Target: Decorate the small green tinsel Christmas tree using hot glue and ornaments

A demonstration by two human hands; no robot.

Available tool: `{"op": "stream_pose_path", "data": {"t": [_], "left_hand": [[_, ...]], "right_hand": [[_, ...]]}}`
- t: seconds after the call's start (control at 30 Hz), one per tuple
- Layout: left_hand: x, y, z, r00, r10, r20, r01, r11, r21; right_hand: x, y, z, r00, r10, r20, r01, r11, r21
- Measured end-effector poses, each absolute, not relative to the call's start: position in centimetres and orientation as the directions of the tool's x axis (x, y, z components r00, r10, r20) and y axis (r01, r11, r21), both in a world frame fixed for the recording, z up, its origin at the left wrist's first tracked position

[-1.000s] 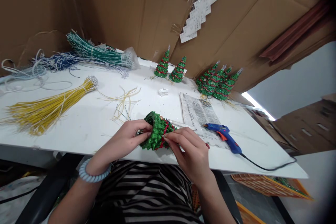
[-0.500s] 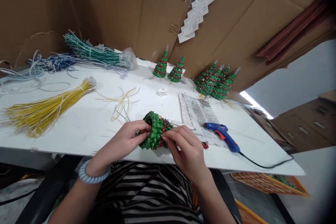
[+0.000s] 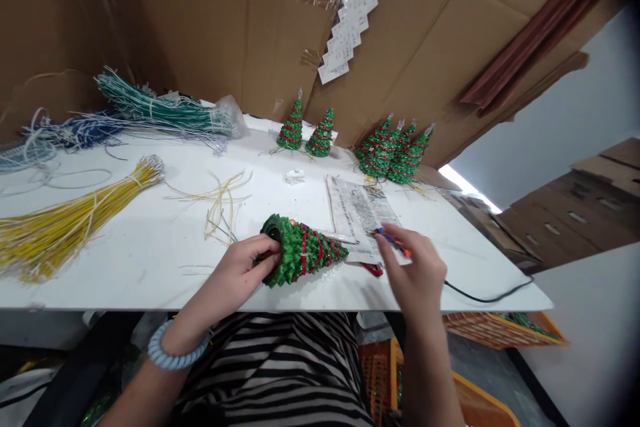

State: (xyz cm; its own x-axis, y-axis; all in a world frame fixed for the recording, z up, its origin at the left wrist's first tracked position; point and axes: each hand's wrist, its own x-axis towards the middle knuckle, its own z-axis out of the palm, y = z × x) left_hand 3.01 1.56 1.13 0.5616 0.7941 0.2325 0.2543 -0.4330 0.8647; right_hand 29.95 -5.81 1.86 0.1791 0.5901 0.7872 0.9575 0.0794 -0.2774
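Observation:
My left hand point(image 3: 245, 270) pinches the rim of the hollow base of a small green Christmas tree point(image 3: 295, 253). The tree lies on its side with its tip to the right, and red garland winds round it. Over a blue hot glue gun point(image 3: 383, 233) hovers my right hand point(image 3: 415, 267), its thumb and fingers apart. The gun's nozzle and orange trigger show between the fingers, while its handle is hidden behind the hand. Below the tree's tip, a red-handled tool point(image 3: 373, 269) shows in part at the newspaper point(image 3: 357, 210).
Finished-looking trees point(image 3: 320, 133) stand along the cardboard wall, with several more point(image 3: 393, 153) to the right. Bundles of yellow wires point(image 3: 85, 220) and green wires point(image 3: 160, 110) lie left. Loose yellow wires point(image 3: 225, 197) are nearer. A black cord point(image 3: 490, 297) trails right. Orange crates point(image 3: 505, 330) sit below the table.
My right hand has left the tree's garland and moved right, over the glue gun. My left hand still holds the tree at its base. The view has shifted slightly to the right.

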Motion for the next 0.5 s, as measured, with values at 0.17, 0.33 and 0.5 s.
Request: {"op": "stream_pose_path", "data": {"t": [0.17, 0.33, 0.5], "left_hand": [[3.0, 1.5, 1.3, 0.552, 0.798, 0.242, 0.256, -0.439, 0.861], [3.0, 1.1, 1.7, 0.540, 0.815, 0.208, 0.280, -0.407, 0.870], [3.0, 1.0, 2.1, 0.535, 0.827, 0.172, 0.301, -0.377, 0.876]], "right_hand": [[36.2, -6.9, 0.5, 0.659, 0.645, 0.387, 0.736, -0.658, -0.156], [37.1, -6.7, 0.0, 0.731, 0.661, 0.169, 0.680, -0.727, -0.097], [37.4, -5.8, -0.2, 0.743, 0.649, 0.163, 0.669, -0.731, -0.133]]}}
